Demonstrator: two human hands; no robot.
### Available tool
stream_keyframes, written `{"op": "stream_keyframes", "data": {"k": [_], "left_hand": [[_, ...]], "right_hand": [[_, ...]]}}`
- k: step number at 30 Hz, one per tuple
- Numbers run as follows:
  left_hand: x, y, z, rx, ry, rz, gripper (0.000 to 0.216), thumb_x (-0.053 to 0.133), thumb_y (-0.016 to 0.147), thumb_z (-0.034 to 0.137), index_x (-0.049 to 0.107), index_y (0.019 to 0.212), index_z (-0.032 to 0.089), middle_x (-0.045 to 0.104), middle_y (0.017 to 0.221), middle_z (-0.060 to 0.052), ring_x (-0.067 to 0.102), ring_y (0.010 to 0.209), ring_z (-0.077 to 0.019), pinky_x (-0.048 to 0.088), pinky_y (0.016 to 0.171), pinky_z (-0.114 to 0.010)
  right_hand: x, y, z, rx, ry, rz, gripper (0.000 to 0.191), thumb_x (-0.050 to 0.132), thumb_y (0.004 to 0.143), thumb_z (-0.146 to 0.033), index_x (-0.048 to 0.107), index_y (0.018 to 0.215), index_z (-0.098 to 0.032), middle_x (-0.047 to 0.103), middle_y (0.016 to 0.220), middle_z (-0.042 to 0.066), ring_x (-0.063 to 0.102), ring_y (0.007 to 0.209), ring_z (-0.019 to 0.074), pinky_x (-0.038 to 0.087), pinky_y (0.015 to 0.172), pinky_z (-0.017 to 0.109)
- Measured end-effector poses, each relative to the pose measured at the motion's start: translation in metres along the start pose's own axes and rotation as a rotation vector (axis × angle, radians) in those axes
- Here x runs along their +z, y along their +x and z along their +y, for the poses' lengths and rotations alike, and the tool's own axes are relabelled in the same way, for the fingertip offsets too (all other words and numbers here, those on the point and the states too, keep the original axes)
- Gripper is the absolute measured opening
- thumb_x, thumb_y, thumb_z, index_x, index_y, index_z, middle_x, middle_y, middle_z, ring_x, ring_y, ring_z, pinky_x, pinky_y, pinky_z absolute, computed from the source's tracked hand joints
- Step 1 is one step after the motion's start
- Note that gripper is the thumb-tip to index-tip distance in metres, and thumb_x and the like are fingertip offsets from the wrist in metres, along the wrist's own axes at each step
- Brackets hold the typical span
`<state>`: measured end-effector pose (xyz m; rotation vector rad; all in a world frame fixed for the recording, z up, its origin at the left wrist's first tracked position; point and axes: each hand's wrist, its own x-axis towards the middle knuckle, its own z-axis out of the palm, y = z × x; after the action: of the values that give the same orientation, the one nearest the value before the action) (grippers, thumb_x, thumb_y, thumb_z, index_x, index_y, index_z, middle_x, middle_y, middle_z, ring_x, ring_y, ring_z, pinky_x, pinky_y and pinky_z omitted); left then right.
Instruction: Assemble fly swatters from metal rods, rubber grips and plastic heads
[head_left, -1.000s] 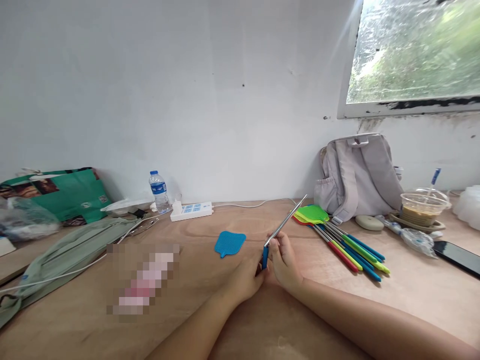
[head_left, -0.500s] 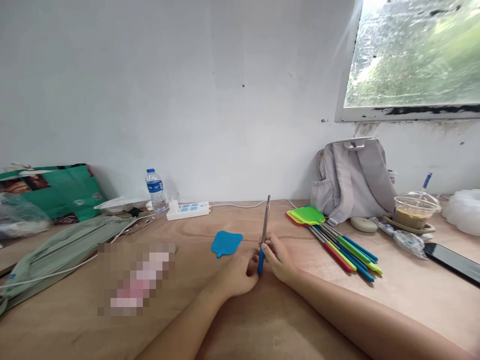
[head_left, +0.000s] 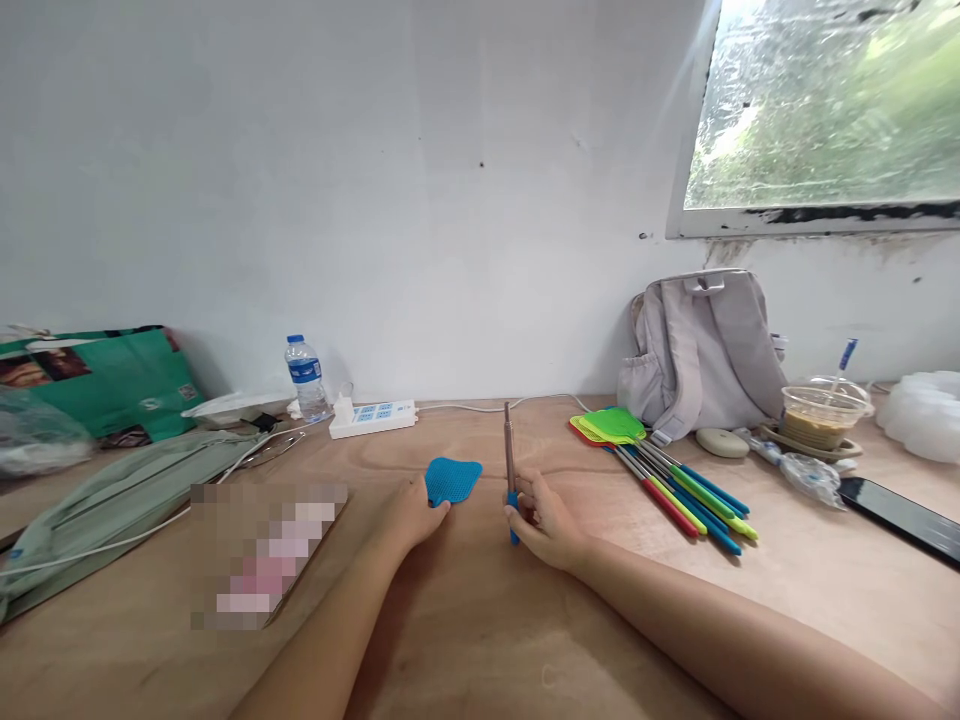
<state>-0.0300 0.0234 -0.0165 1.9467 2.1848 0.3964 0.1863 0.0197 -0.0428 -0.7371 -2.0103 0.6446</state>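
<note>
My right hand (head_left: 546, 520) is closed around the blue grip of a metal fly swatter handle (head_left: 510, 455), which stands nearly upright over the table. To its left, my left hand (head_left: 411, 518) pinches the short stem of a blue fly swatter head (head_left: 454, 481); its fingertips are partly hidden. Head and handle are apart from each other. On the right lies a pile of fly swatters with red, yellow, green and blue grips (head_left: 686, 497) and green, yellow and red heads (head_left: 616, 424).
Behind the pile a grey backpack (head_left: 697, 350) leans on the wall. A drink cup (head_left: 821, 415) and a phone (head_left: 904, 520) are at right. Further left are a power strip (head_left: 373, 418), a water bottle (head_left: 306, 378), a green cloth bag (head_left: 127, 500) and a blurred flat item (head_left: 274, 560).
My left hand has moved left, from beside the handle to the blue swatter head, and taken hold of its stem. My right hand keeps the handle, now slightly further left.
</note>
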Motion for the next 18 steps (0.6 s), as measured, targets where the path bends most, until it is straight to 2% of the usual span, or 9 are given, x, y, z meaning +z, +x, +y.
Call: {"op": "stream_keyframes", "data": {"k": [4, 8, 11, 14, 18], "left_hand": [[0.0014, 0.0004, 0.0016, 0.046, 0.050, -0.003, 0.025, 0.046, 0.076, 0.036, 0.052, 0.090, 0.017, 0.063, 0.094, -0.014, 0.059, 0.088, -0.0281, 0.039, 0.063, -0.031], [0.0013, 0.0017, 0.0019, 0.052, 0.076, -0.003, 0.018, 0.041, 0.079, 0.031, 0.053, 0.083, 0.018, 0.064, 0.088, -0.014, 0.059, 0.085, -0.0283, 0.039, 0.063, -0.032], [0.0015, 0.0023, 0.0012, 0.056, 0.090, 0.001, 0.017, 0.041, 0.079, 0.030, 0.053, 0.081, 0.018, 0.063, 0.088, -0.013, 0.059, 0.085, -0.0279, 0.039, 0.064, -0.032], [0.0026, 0.0028, 0.0002, 0.062, 0.102, 0.002, 0.017, 0.040, 0.080, 0.029, 0.052, 0.080, 0.018, 0.063, 0.091, -0.013, 0.058, 0.087, -0.0268, 0.039, 0.066, -0.031], [0.0040, 0.0037, -0.0014, 0.071, 0.108, -0.009, 0.017, 0.040, 0.081, 0.030, 0.052, 0.082, 0.018, 0.063, 0.092, -0.012, 0.059, 0.086, -0.0254, 0.039, 0.065, -0.030]], "right_hand": [[0.0015, 0.0008, 0.0022, 0.031, 0.067, 0.050, 0.034, 0.044, 0.077, -0.015, 0.032, 0.107, -0.023, 0.052, 0.076, -0.003, 0.045, 0.050, 0.0075, 0.033, 0.045, 0.018], [0.0026, 0.0015, 0.0046, 0.084, 0.230, 0.130, 0.018, 0.041, 0.075, -0.016, 0.036, 0.090, -0.023, 0.053, 0.066, -0.004, 0.050, 0.055, 0.0108, 0.039, 0.050, 0.021], [0.0033, 0.0002, 0.0052, 0.072, 0.323, 0.157, 0.002, 0.037, 0.079, -0.021, 0.035, 0.080, -0.022, 0.049, 0.057, -0.005, 0.046, 0.049, 0.0107, 0.036, 0.046, 0.021], [0.0042, -0.0022, 0.0065, 0.025, 0.319, 0.181, 0.019, 0.032, 0.087, -0.035, 0.036, 0.074, -0.022, 0.049, 0.053, -0.004, 0.042, 0.044, 0.0100, 0.033, 0.045, 0.022], [0.0050, -0.0025, 0.0075, 0.034, 0.358, 0.200, 0.038, 0.023, 0.088, -0.052, 0.038, 0.071, -0.021, 0.052, 0.050, -0.003, 0.038, 0.039, 0.0091, 0.031, 0.041, 0.022]]}}
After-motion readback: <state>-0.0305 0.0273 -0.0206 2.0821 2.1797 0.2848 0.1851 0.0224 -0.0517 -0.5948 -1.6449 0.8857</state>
